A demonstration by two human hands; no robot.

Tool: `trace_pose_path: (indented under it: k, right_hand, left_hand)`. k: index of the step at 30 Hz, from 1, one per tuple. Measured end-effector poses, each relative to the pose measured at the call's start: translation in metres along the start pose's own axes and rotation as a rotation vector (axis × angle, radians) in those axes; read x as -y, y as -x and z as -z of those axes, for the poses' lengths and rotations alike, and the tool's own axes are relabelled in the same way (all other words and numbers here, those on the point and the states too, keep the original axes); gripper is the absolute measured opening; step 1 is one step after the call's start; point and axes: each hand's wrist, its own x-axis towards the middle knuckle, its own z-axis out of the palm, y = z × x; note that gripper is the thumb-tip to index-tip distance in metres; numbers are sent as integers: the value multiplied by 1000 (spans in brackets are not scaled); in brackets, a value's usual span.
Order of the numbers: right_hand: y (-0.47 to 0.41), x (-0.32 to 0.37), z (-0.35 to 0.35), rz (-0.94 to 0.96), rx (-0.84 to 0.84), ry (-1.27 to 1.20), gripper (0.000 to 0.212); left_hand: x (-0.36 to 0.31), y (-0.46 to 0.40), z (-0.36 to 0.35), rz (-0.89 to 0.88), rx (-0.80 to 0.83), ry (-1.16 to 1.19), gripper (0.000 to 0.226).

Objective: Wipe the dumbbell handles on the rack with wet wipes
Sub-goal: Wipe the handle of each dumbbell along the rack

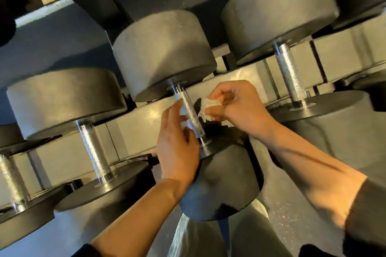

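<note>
- The wet wipe point(210, 107) is bunched in the right hand point(236, 106), pinched between curled fingers just right of the middle dumbbell handle point(190, 113); it looks soft, limp and light, so it should wrap easily.
- A white scrap also shows at the left hand point(177, 142), against the handle's left side; whether those fingers pinch it, I cannot tell.
- The handle is stiff, knurled metal, likely grippy rather than slick, and sits between two heavy grey heads resting on the rack point(146, 115).
- Best hold, I judge: fold the wipe round the knurled middle, leaving the dumbbell seated on the rack's front rail.
</note>
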Motion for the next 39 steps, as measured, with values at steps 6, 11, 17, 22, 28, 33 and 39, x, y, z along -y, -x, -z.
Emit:
trace_pose_path:
  k: [6, 11, 17, 22, 28, 33, 39]
  right_hand:
    - [-3, 23, 68, 97, -125, 501, 19]
    - [0, 7, 111, 121, -273, 716, 28]
    - [-17, -10, 132, 587, -135, 1078, 34]
    - [-35, -19, 144, 780, 53, 1452, 29]
    - [-38, -16, 137, 675, 169, 1597, 40]
    - [-35, -26, 135, 530, 437, 1735, 33]
    - [-17, -18, 144, 268, 602, 1477, 11]
  left_hand:
    - [-21, -43, -29, -291, 171, -53, 55]
    - [-39, -67, -57, -329, 279, -73, 77]
    - [-41, -75, -88, -385, 251, -106, 85]
    - [-33, -72, -97, -388, 222, -65, 87]
    - [-35, -70, -97, -390, 221, -68, 86]
    - [-33, -69, -98, -384, 223, -84, 87]
    - [-27, -68, -101, -376, 233, -72, 90]
